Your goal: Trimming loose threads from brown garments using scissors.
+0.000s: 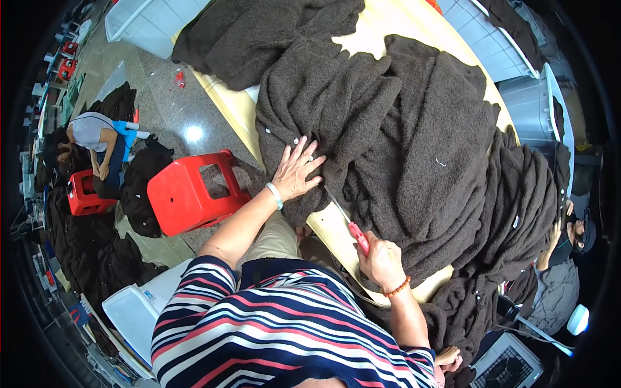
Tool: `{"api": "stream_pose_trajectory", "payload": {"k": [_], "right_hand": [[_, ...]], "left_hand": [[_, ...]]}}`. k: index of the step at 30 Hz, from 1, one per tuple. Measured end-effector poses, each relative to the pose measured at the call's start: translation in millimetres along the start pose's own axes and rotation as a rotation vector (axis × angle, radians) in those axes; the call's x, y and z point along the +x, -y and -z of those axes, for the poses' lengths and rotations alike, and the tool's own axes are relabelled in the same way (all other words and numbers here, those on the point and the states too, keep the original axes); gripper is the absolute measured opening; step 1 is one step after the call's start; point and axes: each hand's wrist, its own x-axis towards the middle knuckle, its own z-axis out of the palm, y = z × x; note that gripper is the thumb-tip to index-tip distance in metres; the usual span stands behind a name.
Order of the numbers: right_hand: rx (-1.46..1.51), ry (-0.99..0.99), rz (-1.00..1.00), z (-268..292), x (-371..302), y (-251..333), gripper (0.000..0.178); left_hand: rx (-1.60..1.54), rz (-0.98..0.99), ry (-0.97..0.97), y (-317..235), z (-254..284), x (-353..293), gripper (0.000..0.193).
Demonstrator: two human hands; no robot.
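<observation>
Head view, dark brown fleecy fabric [440, 139], rumpled, left grip [297, 173] splayed atop, right grip [383, 262] clasping red tool [358, 237]

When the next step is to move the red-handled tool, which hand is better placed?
Probably the right hand: it holds the red-handled tool, whose thin metal end points toward the left hand, which lies spread on the dark cloth.
</observation>
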Motion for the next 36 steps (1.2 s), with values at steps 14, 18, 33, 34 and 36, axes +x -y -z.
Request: {"api": "stream_pose_trajectory", "payload": {"k": [14,18,33,34,36], "right_hand": [[-0.112,0.055,0.064,12.3,44.8,10.6,0.020],[-0.078,-0.016,0.148,11.0,85.8,27.7,0.019],[-0.166,-0.017,0.135,10.0,95.1,15.8,0.018],[-0.200,0.014,0.110,8.5,83.2,8.1,0.018],[-0.185,0.078,0.070,10.2,64.1,7.4,0.018]], "left_hand": [[0.021,-0.014,0.073,8.9,-0.8,5.3,0.054],[0.098,-0.065,0.091,4.9,4.7,9.8,0.043],[-0.011,-0.094,0.037,14.1,-3.3,7.7,0.046],[0.014,-0.083,0.064,11.3,0.5,9.0,0.050],[0.000,-0.075,0.064,10.3,2.9,7.3,0.051]]}}
